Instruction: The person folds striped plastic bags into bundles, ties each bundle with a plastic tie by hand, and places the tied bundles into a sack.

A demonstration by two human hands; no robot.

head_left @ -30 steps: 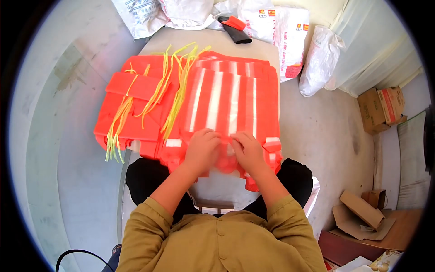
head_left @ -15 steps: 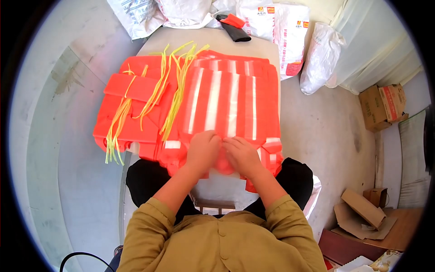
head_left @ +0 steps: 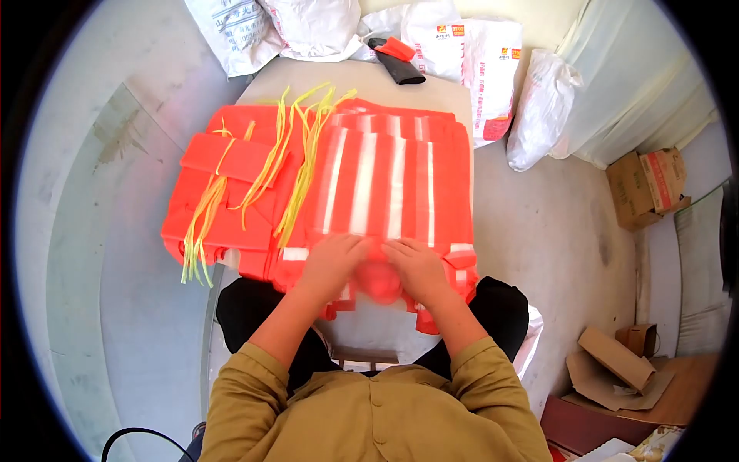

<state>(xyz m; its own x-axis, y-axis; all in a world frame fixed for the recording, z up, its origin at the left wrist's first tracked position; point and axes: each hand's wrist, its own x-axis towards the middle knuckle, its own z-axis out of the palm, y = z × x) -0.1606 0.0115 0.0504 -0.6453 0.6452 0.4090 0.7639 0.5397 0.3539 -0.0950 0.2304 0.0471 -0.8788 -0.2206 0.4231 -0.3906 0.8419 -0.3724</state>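
Observation:
A pile of orange-red fabric pieces with white stripes (head_left: 377, 185), which look like safety vests, lies in front of me. My left hand (head_left: 332, 266) and my right hand (head_left: 418, 269) are at its near edge, a little apart, fingers bent over the top piece. Both seem to grip the cloth; the thumbs are hidden. Between them a rounded bunch of red cloth (head_left: 379, 279) bulges, blurred by motion. Left of the pile lies folded plain orange cloth (head_left: 231, 162), with yellow strings (head_left: 296, 169) draped across it.
The beige table (head_left: 319, 73) carries the cloth, with a black and red item (head_left: 400, 63) at its far end. White printed sacks (head_left: 489, 77) stand behind. Cardboard boxes are by the right wall (head_left: 647, 189) and lower right (head_left: 616, 369). My knees flank the table's near end.
Both hands have shifted slightly toward me and stay at the cloth's near edge. The left hand moved a little left. The whole view has shifted slightly downward.

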